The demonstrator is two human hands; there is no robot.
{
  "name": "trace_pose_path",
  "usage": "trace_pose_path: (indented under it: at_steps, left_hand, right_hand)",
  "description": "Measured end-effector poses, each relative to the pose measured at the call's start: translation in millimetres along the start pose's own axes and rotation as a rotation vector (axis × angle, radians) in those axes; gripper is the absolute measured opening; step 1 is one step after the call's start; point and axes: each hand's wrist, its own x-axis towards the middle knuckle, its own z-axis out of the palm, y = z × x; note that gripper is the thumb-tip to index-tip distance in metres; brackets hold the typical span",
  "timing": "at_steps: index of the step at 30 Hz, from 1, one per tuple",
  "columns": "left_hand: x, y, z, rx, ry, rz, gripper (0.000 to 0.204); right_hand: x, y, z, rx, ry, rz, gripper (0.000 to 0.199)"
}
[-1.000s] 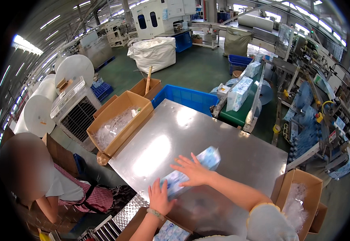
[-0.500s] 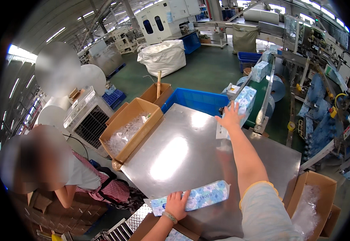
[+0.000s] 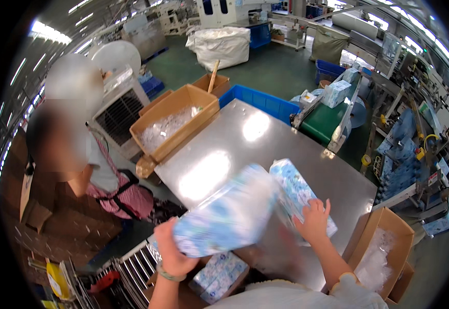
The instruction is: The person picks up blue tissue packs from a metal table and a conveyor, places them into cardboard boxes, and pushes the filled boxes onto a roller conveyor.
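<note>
My left hand grips a soft blue-and-white patterned pack by its lower end and holds it lifted above the near edge of the shiny steel table; the pack is blurred. My right hand presses on a second blue-and-white pack lying on the table just to the right. Below my hands an open cardboard box holds more of the same packs.
A person stands at the left by a fan unit. A cardboard box of clear bags sits at the table's far left, another at the near right. A blue crate, a green conveyor with a pack lie beyond.
My right hand came back from the conveyor at the far side with a second pack and set it on the table. My left hand lifted the first pack off the table's near edge.
</note>
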Motion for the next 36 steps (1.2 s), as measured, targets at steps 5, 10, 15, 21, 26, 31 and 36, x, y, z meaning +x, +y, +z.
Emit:
trace_pose_path:
  at_steps: [5,10,15,21,26,31,36]
  left_hand:
    - [-129,-12,-45,-0.616,0.103,-0.646,0.109]
    - [-230,-9,-62,-0.113,-0.155,-0.473,0.078]
    - [-306,-33,0,0.068,-0.774,-0.453,0.082]
    - [-389,-80,97,-0.387,-0.844,-0.715,0.092]
    - [-389,-74,103,-0.5,-0.784,-0.628,0.094]
    - [-336,-68,59,-0.32,-1.001,-0.74,0.086]
    - [-305,-99,46,-0.159,-1.261,-0.966,0.087]
  right_hand:
    - [17,-17,12,0.244,-0.367,-0.126,0.113]
    - [34,-69,-10,0.134,-0.145,-0.483,0.112]
    - [23,-186,-115,0.607,0.242,-0.682,0.091]
    - [-41,-312,-102,0.855,-0.225,-1.339,0.093]
    - [-84,-367,79,0.502,-0.344,-1.598,0.081]
    - [-105,-408,209,0.376,-0.193,-1.407,0.073]
    - [-86,-382,153,0.137,-0.547,-1.227,0.046]
